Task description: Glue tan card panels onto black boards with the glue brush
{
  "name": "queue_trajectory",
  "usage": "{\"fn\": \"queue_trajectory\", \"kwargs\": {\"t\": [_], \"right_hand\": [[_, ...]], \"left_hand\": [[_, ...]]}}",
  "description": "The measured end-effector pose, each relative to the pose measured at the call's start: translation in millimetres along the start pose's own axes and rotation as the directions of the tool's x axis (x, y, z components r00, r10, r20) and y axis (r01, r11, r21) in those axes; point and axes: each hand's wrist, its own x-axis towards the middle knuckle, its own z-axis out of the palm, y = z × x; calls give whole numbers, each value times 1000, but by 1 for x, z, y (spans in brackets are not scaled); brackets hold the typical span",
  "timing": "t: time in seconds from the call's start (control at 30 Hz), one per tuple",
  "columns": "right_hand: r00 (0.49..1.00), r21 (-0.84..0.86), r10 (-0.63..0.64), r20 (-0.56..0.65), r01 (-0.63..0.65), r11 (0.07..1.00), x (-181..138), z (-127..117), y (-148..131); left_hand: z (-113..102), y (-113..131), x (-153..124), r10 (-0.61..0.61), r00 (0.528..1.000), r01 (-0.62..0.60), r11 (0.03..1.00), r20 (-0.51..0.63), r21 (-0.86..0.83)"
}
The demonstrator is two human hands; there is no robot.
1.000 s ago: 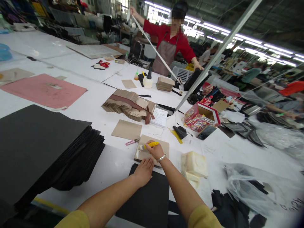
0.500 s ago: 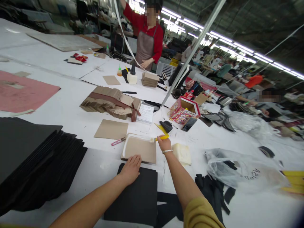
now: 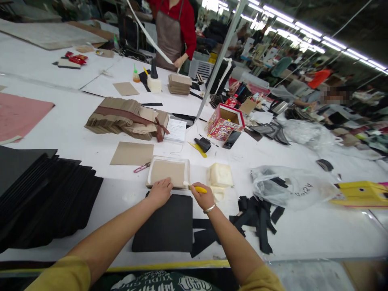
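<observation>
My right hand [image 3: 202, 197] is closed round a yellow-handled brush [image 3: 195, 188], its bristles at the lower right corner of a brown card [image 3: 168, 173] edged with white glue. My left hand [image 3: 159, 191] lies with fingers flat on the near edge of that card, above a black sheet [image 3: 166, 226]. A pale yellowish glue container [image 3: 220, 176] stands just right of the card.
A tall stack of black sheets [image 3: 36, 194] fills the left. A loose brown card [image 3: 132, 153], pink snips [image 3: 141, 167], a bundle of tied brown cards [image 3: 124, 118], a colourful box [image 3: 224, 122], black strips [image 3: 257, 214] and a plastic bag [image 3: 291, 188] lie around. A person in red [image 3: 172, 28] stands across the table pulling a white strip.
My right hand drew the brush from the card's far right corner down to its near right corner. The left hand slid up from the black sheet onto the card's near edge.
</observation>
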Motion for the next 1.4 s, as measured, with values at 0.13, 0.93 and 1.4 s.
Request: {"fn": "queue_trajectory", "kwargs": {"t": [0.13,0.93,1.4], "right_hand": [[995,141,45,-89,-32,989,-30,-10,-6],[968,481,166,-188,-57,875,-28,16,-36],[908,813,396,-137,-126,569,-45,27,-60]], "left_hand": [[-10,-1,20,-28,999,27,999,23,25],[-116,-15,-11,-606,631,109,687,-484,-718],[-93,48,-85,-627,779,-289,-347,-8,-892]]}}
